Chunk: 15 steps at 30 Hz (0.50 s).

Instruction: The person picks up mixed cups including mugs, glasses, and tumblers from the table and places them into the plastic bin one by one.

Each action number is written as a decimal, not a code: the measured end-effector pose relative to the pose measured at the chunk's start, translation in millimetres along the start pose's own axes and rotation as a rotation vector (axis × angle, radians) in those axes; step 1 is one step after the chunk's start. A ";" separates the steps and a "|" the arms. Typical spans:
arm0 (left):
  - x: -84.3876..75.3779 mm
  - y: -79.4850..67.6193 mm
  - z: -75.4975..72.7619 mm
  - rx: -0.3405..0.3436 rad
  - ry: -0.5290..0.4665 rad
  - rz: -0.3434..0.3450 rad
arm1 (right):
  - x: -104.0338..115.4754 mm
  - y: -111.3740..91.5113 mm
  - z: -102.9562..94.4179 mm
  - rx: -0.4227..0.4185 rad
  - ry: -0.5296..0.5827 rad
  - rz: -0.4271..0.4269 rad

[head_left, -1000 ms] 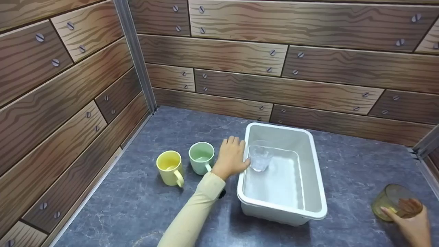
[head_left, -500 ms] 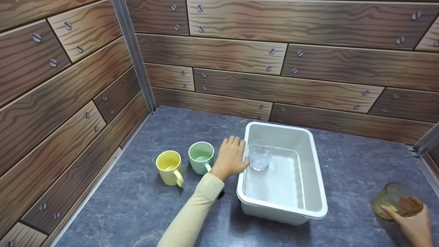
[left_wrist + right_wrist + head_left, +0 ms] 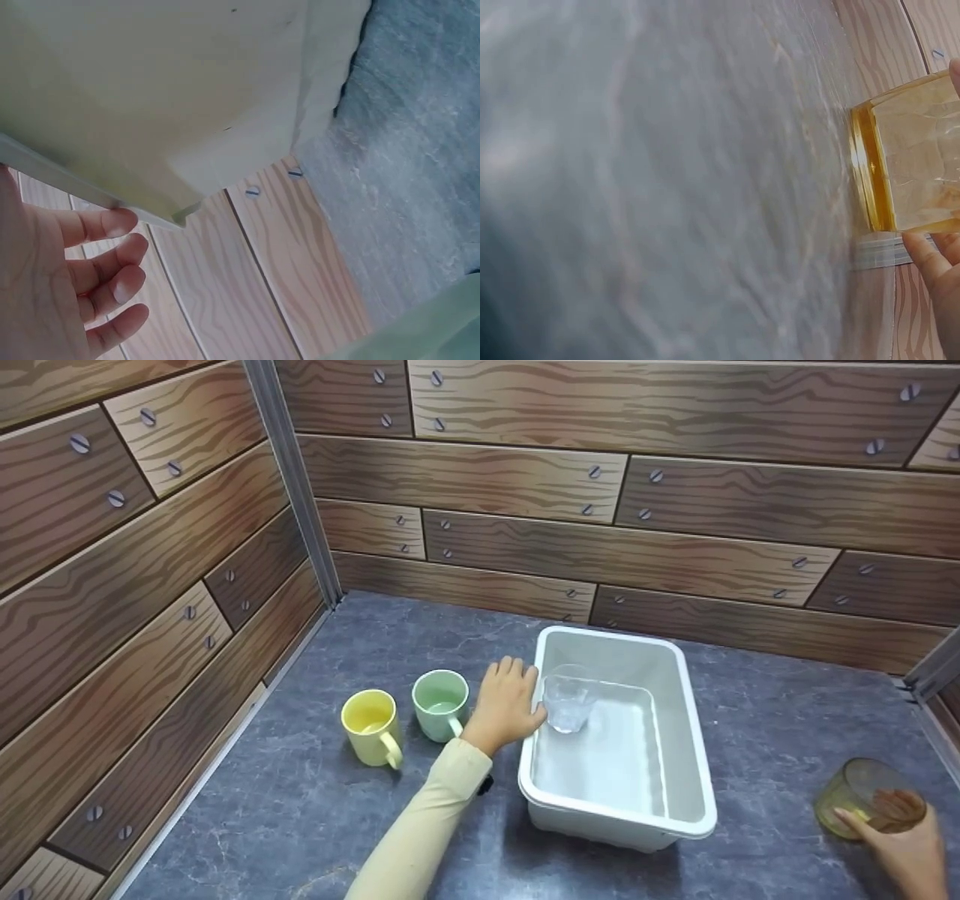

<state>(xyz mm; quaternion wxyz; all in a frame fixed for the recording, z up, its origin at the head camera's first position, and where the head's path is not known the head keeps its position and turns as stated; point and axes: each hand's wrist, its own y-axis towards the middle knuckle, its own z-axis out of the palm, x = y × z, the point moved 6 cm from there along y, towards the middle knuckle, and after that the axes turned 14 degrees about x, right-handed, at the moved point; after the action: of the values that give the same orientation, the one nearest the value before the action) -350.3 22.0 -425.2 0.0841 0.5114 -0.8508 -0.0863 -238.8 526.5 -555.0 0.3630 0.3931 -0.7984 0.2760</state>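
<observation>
My left hand point(image 3: 505, 705) rests at the left rim of a pale grey plastic bin point(image 3: 613, 814), its thumb over the edge. In the left wrist view the fingers point(image 3: 112, 291) lie loosely outside the bin wall point(image 3: 187, 97), and the thumb is hidden. Inside the bin, near that hand, a clear faceted glass point(image 3: 570, 709) stands. At the far right, my right hand point(image 3: 904, 847) grips an amber glass point(image 3: 832, 802), thumb on the near side and fingers seen through it. The right wrist view shows the thick amber base point(image 3: 874, 169) at the tabletop.
Left of the bin stand a green mug point(image 3: 435, 724) and a yellow mug point(image 3: 367, 742), handles toward the person. The dark marbled table point(image 3: 300, 817) is bounded by wood-patterned walls point(image 3: 487, 540) at the back and left, joined by a metal corner post point(image 3: 300, 480).
Apart from a slight shift of the head camera, nothing visibly moves. Both hands, the glasses and the mugs keep their places.
</observation>
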 end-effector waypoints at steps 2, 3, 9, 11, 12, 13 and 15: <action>-0.4 0.8 0.1 0.007 -0.001 -0.003 | 1.3 -0.8 -0.5 0.002 -0.006 -0.010; -0.5 1.0 0.3 0.010 0.000 -0.005 | 2.1 -1.3 -1.0 0.005 -0.009 -0.018; -0.4 0.9 3.6 0.016 -0.018 -0.009 | 9.3 -3.2 -5.0 0.014 -0.022 -0.028; 0.0 0.6 3.7 0.014 -0.025 -0.011 | 13.3 -3.0 -5.6 0.018 -0.023 -0.031; 0.2 0.5 3.7 0.013 -0.027 -0.013 | 14.7 -2.6 -5.7 0.021 -0.024 -0.030; 0.4 0.6 3.7 0.014 -0.029 -0.014 | 16.2 -2.5 -5.8 0.022 -0.023 -0.030; 0.6 0.4 3.5 0.016 -0.034 -0.014 | 18.9 -2.7 -6.0 0.028 -0.015 -0.035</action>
<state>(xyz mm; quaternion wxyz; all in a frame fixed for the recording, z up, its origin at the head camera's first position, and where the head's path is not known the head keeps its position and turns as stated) -351.7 21.9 -428.5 0.0649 0.5166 -0.8492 -0.0887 -242.5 521.3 -536.0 0.3563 0.4142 -0.7900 0.2781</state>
